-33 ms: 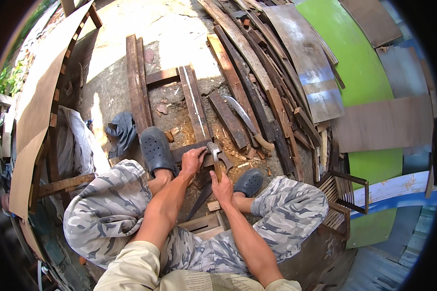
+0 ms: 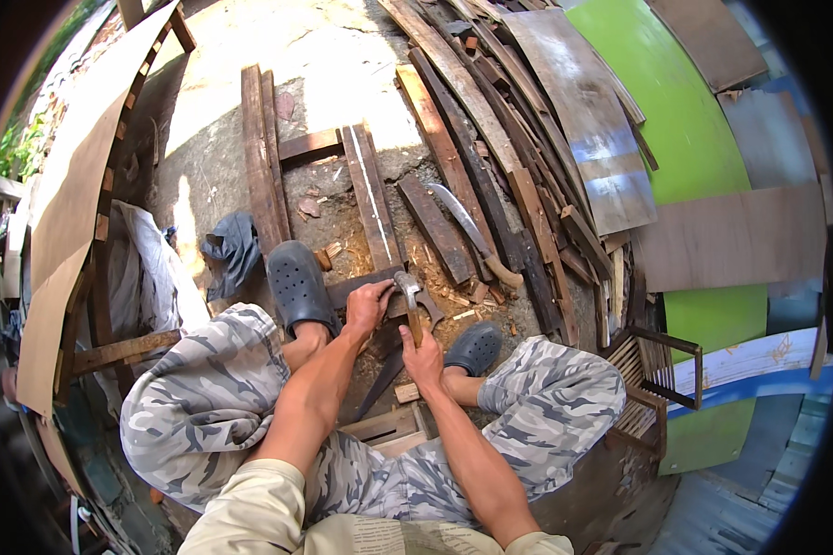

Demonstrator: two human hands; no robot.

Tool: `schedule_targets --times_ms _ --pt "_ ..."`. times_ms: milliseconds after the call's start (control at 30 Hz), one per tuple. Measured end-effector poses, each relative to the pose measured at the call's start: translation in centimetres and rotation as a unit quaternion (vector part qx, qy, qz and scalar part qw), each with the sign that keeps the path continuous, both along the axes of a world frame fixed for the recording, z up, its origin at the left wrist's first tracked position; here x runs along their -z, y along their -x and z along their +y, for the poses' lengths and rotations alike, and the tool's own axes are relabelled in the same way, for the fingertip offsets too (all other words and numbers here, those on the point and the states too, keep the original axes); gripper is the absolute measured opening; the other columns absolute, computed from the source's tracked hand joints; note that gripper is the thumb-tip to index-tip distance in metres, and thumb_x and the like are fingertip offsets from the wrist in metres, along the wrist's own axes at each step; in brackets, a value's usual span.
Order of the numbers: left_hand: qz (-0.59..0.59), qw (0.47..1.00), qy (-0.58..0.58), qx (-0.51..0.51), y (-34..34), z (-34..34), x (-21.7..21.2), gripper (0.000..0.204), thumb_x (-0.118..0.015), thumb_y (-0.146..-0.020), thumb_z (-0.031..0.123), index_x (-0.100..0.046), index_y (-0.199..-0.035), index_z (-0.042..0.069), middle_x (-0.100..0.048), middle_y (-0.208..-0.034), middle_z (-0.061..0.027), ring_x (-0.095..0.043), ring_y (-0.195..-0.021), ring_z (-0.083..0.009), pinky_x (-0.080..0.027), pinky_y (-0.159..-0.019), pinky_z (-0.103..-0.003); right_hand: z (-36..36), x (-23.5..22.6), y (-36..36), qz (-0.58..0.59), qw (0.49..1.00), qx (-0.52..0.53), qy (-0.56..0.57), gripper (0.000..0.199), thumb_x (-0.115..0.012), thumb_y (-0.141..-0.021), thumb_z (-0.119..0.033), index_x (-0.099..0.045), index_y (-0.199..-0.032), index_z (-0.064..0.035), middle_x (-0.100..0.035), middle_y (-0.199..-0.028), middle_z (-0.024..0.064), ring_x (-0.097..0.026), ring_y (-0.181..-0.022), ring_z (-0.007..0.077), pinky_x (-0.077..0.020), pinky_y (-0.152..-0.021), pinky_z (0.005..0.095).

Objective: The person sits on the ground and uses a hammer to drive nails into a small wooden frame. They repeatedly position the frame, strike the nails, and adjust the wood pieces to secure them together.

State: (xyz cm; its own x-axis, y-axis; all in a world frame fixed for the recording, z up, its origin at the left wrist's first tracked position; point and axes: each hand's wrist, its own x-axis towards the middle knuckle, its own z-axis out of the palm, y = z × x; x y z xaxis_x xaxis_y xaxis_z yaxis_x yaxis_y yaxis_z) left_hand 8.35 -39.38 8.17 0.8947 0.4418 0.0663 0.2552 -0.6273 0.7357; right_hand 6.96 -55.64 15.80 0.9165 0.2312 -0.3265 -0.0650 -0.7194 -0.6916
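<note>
Here the right hand (image 2: 423,356) is closed around the wooden handle of a claw hammer with a grey metal head (image 2: 407,289); the handle runs up out of the fist, and the head sits just above the hand, right beside the fingers of the left hand. The left hand (image 2: 370,307) is curled with its fingers pressed down on a short dark wooden crosspiece (image 2: 361,287), which lies directly under it and reaches out to both sides of it. Whether the hammer head touches the wood cannot be told from this view.

Above the left hand, a long brown plank with a pale stripe along its top (image 2: 372,194) runs away from the crosspiece. To the left of that hand a dark grey perforated rubber clog (image 2: 298,285) rests on the ground beside the crosspiece; a second, like clog (image 2: 473,348) sits just right of the right hand. Both knees, in grey camouflage trousers (image 2: 204,398), frame the hands from either side.

Up and to the right of the hammer head lies a curved steel blade with a wooden grip (image 2: 467,231), well apart from both hands, among wood chips on the earth. Further right, beyond it, leans a stack of weathered boards (image 2: 491,139) and a bright green panel (image 2: 676,120).
</note>
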Motion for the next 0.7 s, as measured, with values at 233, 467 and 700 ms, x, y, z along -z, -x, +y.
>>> schedule_targets --times_ms 233,467,700 --pt "-0.022 1.000 0.010 0.005 -0.7 0.3 -0.1 0.019 -0.071 -0.087 0.020 -0.075 -0.103 0.011 -0.071 -0.089 -0.0173 -0.069 -0.082 -0.0358 -0.055 -0.072 -0.042 0.1 -0.3 -0.1 -0.003 1.000 0.007 -0.004 0.055 -0.056 -0.096 -0.053 -0.063 -0.090 0.0018 -0.063 -0.078 0.0287 -0.061 -0.083 0.0507 -0.0464 -0.070 0.0542" --pt "-0.021 1.000 0.008 0.006 -0.9 0.5 0.3 0.019 -0.071 -0.086 0.019 -0.075 -0.102 0.010 -0.071 -0.089 -0.0175 -0.069 -0.082 -0.0357 -0.056 -0.072 -0.042 -0.1 -0.5 -0.9 -0.010 1.000 0.002 0.003 0.056 -0.054 -0.095 -0.055 -0.064 -0.098 0.0001 -0.065 -0.078 0.0302 -0.063 -0.082 0.0514 -0.0486 -0.072 0.0554" --pt "-0.016 0.999 0.018 0.038 -0.6 0.8 -0.1 0.020 -0.069 -0.087 0.017 -0.075 -0.105 0.010 -0.071 -0.094 -0.0185 -0.069 -0.086 -0.0361 -0.055 -0.077 -0.042 -0.2 1.0 -1.5 0.025 0.999 -0.001 0.038 0.059 -0.053 -0.095 -0.058 -0.067 -0.093 -0.0005 -0.065 -0.077 0.0265 -0.063 -0.080 0.0482 -0.0478 -0.071 0.0517"
